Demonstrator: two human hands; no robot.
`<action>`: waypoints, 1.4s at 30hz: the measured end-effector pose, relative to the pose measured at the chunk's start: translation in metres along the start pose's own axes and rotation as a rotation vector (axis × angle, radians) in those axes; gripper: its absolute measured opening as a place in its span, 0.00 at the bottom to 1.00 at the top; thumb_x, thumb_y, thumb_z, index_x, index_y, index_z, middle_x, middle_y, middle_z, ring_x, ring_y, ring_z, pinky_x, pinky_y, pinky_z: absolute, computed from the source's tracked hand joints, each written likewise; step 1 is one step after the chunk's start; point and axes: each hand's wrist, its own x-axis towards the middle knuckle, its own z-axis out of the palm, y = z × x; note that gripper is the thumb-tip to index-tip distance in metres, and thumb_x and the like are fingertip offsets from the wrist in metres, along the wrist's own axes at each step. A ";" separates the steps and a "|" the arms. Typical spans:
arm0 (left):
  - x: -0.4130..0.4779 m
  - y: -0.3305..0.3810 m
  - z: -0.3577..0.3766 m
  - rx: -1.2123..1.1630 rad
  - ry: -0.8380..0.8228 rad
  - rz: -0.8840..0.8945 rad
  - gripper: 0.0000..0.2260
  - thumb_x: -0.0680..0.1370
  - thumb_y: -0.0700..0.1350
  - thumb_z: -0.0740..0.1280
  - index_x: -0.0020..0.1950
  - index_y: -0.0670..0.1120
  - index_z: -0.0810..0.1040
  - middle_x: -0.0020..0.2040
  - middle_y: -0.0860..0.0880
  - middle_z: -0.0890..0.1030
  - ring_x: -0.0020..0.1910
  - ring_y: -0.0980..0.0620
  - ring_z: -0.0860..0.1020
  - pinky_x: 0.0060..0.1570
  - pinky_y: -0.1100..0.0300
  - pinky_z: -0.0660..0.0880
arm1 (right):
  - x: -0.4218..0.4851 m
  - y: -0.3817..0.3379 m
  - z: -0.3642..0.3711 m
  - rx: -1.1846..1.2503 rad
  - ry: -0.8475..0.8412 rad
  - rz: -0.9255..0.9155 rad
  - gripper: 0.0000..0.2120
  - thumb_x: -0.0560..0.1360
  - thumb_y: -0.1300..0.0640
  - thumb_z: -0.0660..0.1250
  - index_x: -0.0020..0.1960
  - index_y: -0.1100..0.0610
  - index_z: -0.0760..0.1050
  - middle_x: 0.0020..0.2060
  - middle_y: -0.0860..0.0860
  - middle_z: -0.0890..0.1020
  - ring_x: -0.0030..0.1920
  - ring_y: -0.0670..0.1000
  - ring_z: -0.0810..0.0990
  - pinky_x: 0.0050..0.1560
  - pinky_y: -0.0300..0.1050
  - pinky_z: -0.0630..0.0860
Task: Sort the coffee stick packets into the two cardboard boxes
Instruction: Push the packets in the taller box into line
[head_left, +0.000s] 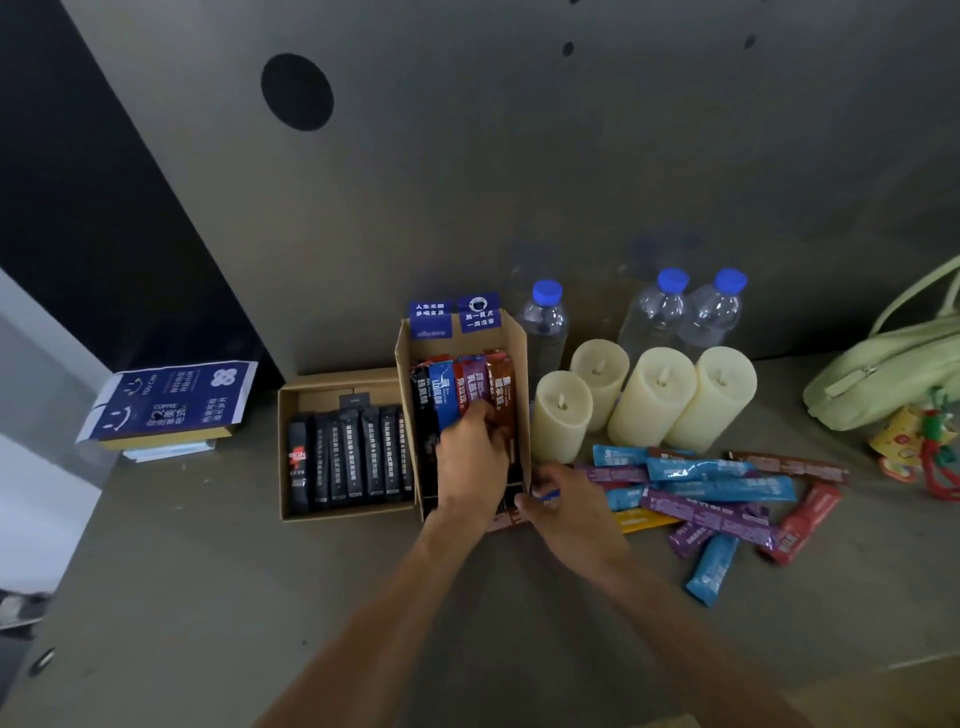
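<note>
the left hand (470, 457) is down inside the tall box (521, 364), fingers curled over the coloured packets (470, 384) that stand there and holding them bunched toward the box's 9 o'clock wall. the right hand (563, 501) sits at the box's 4 o'clock corner, thumb and fingers narrow, apparently pinching the end of a blue packet (546, 496); most of that packet is hidden, so the grip is a judgement. at 9 o'clock of the tall box, touching it, the low box (332, 385) holds a row of black packets (353, 452). the loose pile (722, 488) still to sort lies at 3 o'clock of the hands on the table (208, 571).

the risks look plain. if the left hand lets go before the new stick is seated, the upright row may fan out and close the gap. pushing the stick in at an angle could buckle it or drag a neighbour out. a hard lean on the 3 o'clock wall could shove the light box into the candles (649, 400) just beside it at 2 o'clock, and those could knock the water bottles (545, 322) behind.
</note>
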 end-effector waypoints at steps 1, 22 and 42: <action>0.001 -0.001 0.000 0.016 0.006 0.023 0.09 0.78 0.40 0.66 0.58 0.46 0.75 0.51 0.49 0.82 0.51 0.50 0.81 0.49 0.55 0.80 | 0.000 -0.001 0.001 -0.018 0.004 -0.005 0.09 0.77 0.53 0.69 0.57 0.51 0.78 0.47 0.43 0.79 0.50 0.43 0.78 0.42 0.28 0.68; -0.001 -0.021 0.004 0.557 -0.145 0.272 0.39 0.78 0.39 0.66 0.79 0.55 0.44 0.65 0.44 0.63 0.50 0.44 0.78 0.48 0.50 0.80 | 0.006 -0.004 0.007 -0.095 0.070 -0.028 0.03 0.77 0.55 0.69 0.49 0.51 0.76 0.44 0.43 0.78 0.44 0.42 0.75 0.36 0.28 0.67; -0.045 0.016 -0.007 0.097 -0.031 0.456 0.22 0.76 0.43 0.70 0.66 0.50 0.67 0.55 0.48 0.74 0.46 0.48 0.79 0.37 0.50 0.79 | -0.030 0.019 -0.028 -0.013 0.236 0.078 0.08 0.76 0.55 0.69 0.55 0.54 0.81 0.49 0.47 0.84 0.50 0.45 0.81 0.52 0.39 0.75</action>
